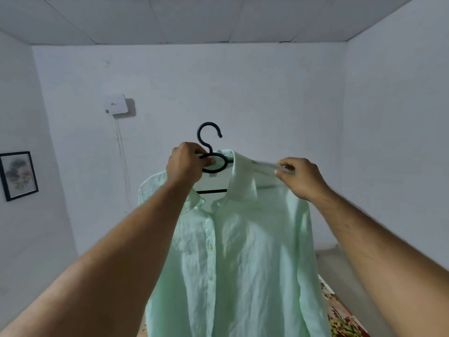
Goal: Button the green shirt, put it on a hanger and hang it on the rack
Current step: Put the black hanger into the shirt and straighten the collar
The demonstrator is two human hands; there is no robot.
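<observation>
The pale green shirt (243,251) hangs in the air in front of me on a dark hanger (209,137), its front placket closed down the middle. My left hand (187,164) grips the hanger at the ring below the hook. My right hand (301,177) pinches the shirt's right shoulder seam beside the collar (239,176) and holds it up. The hanger's crossbar (211,191) shows through the neck opening. No rack is in view.
White walls close the room ahead and on both sides. A white box (116,105) with hanging cables is fixed on the back wall, a framed picture (18,175) on the left wall. A floral cloth (340,314) lies at lower right.
</observation>
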